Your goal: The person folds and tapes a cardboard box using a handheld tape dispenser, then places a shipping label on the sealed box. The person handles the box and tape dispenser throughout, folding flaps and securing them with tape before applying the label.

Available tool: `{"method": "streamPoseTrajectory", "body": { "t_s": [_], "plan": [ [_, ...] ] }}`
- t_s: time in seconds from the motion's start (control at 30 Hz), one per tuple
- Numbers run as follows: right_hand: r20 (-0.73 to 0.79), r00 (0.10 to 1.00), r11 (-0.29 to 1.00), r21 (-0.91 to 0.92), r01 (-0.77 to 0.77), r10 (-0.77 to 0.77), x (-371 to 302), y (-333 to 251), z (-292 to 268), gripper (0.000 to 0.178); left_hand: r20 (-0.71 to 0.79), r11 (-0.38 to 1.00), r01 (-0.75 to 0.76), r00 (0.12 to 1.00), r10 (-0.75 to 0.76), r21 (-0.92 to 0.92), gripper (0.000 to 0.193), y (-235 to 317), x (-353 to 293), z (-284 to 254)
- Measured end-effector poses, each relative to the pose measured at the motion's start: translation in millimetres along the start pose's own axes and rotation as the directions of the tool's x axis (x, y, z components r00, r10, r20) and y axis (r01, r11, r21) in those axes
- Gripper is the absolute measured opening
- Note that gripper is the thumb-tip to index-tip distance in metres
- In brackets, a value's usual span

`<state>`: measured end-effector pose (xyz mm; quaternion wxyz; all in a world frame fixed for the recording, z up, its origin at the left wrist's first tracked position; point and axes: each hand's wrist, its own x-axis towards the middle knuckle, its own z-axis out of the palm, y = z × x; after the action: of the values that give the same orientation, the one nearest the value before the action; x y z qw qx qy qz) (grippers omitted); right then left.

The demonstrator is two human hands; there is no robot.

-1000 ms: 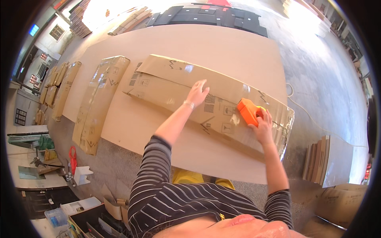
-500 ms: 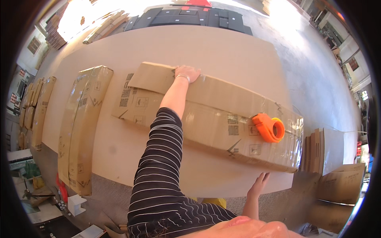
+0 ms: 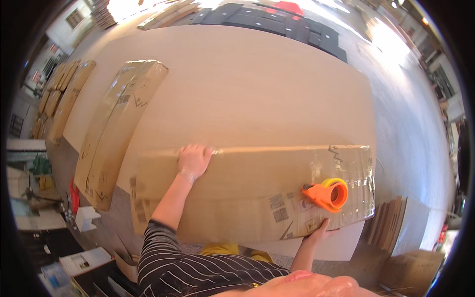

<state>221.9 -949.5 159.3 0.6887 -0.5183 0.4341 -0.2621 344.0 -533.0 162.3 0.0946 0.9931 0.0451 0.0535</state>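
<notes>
A long brown cardboard box [image 3: 237, 198] lies crosswise before me, with shiny clear tape at its right end. My left hand [image 3: 194, 161] is closed over the box's far edge, its fingertips hidden beyond that edge. At the near edge, toward the right, my right hand [image 3: 320, 234] grips the box, thumb up against the side and fingers partly out of sight below. An orange tape dispenser [image 3: 329, 194] with a yellow rim rests on top of the box, just beyond my right hand, touched by neither hand.
The box lies on a broad tan board surface [image 3: 257, 89]. Another taped long carton [image 3: 118, 128] stands to the left, with more cartons [image 3: 64, 96] beyond it. Dark panels [image 3: 277, 27] lie at the far side. Cardboard sheets [image 3: 391, 222] lean at the right.
The box has come nearer and turned straighter across, the tape dispenser riding on it. My left hand moved nearer with its far edge; my right hand has taken hold of the near edge.
</notes>
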Motion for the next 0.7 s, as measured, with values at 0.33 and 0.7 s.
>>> {"method": "streamPoseTrajectory", "body": {
  "t_s": [0.33,0.7],
  "plan": [
    [0.542,0.837,0.959,-0.195,0.205,-0.069,123,9,59,0.081,-0.157,0.856,0.515,0.85,-0.503,0.048,0.034,42,-185,-4],
    [0.668,0.744,0.884,-0.342,0.32,-0.011,103,14,96,0.079,0.074,0.915,0.379,0.925,-0.372,-0.136,0.06,23,-164,-2]
  ]
}}
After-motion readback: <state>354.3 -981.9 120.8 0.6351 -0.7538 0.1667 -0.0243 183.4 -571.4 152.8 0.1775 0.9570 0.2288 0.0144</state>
